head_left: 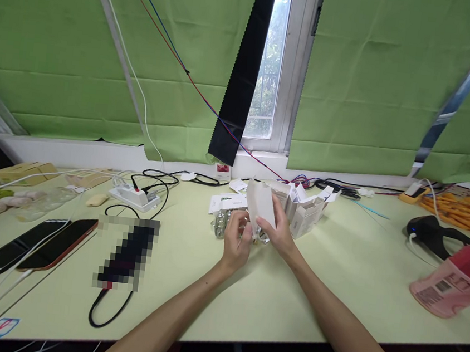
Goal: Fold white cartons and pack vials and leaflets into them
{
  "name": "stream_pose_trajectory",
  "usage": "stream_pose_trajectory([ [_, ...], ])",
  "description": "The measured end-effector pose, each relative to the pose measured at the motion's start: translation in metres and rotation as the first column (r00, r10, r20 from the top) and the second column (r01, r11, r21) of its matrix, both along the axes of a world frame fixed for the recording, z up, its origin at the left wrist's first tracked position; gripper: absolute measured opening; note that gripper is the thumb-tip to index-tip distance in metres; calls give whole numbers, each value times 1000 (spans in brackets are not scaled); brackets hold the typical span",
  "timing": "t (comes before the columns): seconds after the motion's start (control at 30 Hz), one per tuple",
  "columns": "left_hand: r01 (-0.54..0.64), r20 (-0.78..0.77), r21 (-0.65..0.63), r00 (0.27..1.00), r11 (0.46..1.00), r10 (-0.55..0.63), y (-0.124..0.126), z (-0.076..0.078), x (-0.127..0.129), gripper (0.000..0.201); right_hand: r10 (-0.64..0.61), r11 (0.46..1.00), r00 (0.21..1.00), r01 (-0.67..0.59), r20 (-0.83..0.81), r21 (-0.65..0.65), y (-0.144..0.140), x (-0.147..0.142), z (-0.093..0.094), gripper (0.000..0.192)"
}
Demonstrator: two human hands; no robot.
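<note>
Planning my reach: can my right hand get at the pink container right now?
Probably not yet: the right hand is holding the white box, though nothing seems to stand between it and the pink container.

Held carton: white, plain-faced and box-shaped, tilted with its upper end leaning left; a thin flap appears raised along its upper left edge. Clear glass pieces: rounded and shiny, clustered to the left of the held carton, with more showing just below it; their exact form is partly hidden. Other white cartons: grouped to the right of the held carton, some with end flaps standing open, the nearest bearing faint grey print.
</note>
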State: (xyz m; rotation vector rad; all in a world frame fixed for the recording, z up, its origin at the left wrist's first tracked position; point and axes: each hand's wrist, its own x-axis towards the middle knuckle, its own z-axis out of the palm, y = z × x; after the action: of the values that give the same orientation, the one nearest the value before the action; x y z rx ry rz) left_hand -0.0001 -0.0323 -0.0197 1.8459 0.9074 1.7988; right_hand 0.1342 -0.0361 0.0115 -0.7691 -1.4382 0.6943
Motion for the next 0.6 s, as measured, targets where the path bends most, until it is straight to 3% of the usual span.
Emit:
stream_pose_trajectory([
  [0.2,278,162,-179,955,944,-250,3,-2,0,41,17,1000,997,-17,70,-2,2,1,-5,80],
  [0.6,339,222,-289,934,896,-282,8,-5,-1,44,65,996,997,-63,36,-65,-2,0,2,73],
])
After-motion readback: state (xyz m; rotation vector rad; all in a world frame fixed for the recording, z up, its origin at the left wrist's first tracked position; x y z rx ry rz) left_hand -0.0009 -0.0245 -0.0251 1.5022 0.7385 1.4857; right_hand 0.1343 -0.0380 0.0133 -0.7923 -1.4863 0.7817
